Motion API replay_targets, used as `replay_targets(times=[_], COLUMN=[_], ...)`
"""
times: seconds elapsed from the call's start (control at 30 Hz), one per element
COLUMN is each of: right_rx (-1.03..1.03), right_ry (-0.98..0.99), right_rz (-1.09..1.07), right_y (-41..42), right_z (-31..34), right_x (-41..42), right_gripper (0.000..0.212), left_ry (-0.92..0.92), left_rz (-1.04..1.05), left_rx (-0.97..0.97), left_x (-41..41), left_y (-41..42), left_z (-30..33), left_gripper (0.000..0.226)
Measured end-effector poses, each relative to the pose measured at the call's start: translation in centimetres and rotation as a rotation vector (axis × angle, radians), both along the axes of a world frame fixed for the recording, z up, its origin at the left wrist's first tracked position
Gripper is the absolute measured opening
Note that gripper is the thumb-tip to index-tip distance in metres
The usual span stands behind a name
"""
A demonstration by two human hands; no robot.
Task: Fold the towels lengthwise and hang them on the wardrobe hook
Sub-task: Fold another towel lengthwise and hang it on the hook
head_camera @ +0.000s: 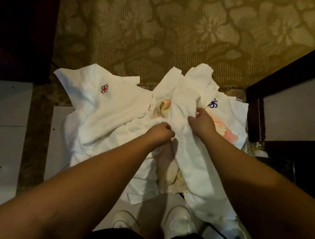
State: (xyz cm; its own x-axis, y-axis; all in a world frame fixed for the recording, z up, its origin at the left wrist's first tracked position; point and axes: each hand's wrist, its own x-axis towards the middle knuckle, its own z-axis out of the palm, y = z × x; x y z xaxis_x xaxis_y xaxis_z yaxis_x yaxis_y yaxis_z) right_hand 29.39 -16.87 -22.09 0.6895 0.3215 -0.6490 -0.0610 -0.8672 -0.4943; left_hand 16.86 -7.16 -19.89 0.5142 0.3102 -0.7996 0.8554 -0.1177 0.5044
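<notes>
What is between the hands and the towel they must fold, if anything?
Nothing visible. The left hand and right hand both already grip the white towel lying on top of the pile. The wardrobe hook is not in view, so the way to it cannot be judged.

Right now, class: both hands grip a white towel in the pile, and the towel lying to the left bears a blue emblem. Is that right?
One detail is wrong. In the head view the left-lying towel bears a red emblem; the blue emblem sits further right. Left hand and right hand do grip a white towel.
</notes>
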Motion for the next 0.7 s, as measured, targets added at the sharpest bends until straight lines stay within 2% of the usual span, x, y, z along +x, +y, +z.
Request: replay_targets(times=[0.1,0.17,0.27,0.4,0.5,0.57,0.6,0.67,0.7], right_rx=[0.110,0.192,0.230,0.298,0.318,0.350,0.374,0.401,0.388], right_ry=[0.056,0.092,0.102,0.143,0.256,0.409,0.474,0.534,0.554], right_rz=[-0.105,-0.161,-0.075,0.045,0.081,-0.066,-0.181,-0.431,-0.545], right_y=[-0.7,-1.9,-4.1,-6.8,-8.5,-9.3,-9.6,-9.9,-9.9], right_z=[2.1,4.4,9.4,16.2,19.6,22.2,23.0,24.8,26.1], right_x=[-1.6,-3.0,-5.7,-9.0,-10.1,-10.5,-10.7,-11.0,-10.9], right_gripper=[0.036,0.027,0.032,0.039,0.026,0.009,0.015,0.043,0.050], left_ry=[-0.015,-0.035,-0.054,-0.143,-0.181,-0.226,-0.249,-0.277,-0.290], left_rz=[0.168,0.369,0.583,0.885,0.845,0.788,0.766,0.743,0.731], left_rx=[-0.092,-0.248,-0.441,-0.638,-0.584,-0.572,-0.563,-0.542,-0.538], left_x=[-0.4,-1.1,-2.0,-3.7,-5.3,-6.4,-6.9,-8.0,-8.5], left_y=[-0.2,-0.7,-2.1,-4.2,-4.5,-4.5,-4.5,-4.5,-4.6], left_z=[-0.1,1.2,4.7,10.4,14.9,18.3,19.8,23.3,25.1], left_gripper=[0.038,0.057,0.080,0.068,0.052,0.045,0.045,0.047,0.050])
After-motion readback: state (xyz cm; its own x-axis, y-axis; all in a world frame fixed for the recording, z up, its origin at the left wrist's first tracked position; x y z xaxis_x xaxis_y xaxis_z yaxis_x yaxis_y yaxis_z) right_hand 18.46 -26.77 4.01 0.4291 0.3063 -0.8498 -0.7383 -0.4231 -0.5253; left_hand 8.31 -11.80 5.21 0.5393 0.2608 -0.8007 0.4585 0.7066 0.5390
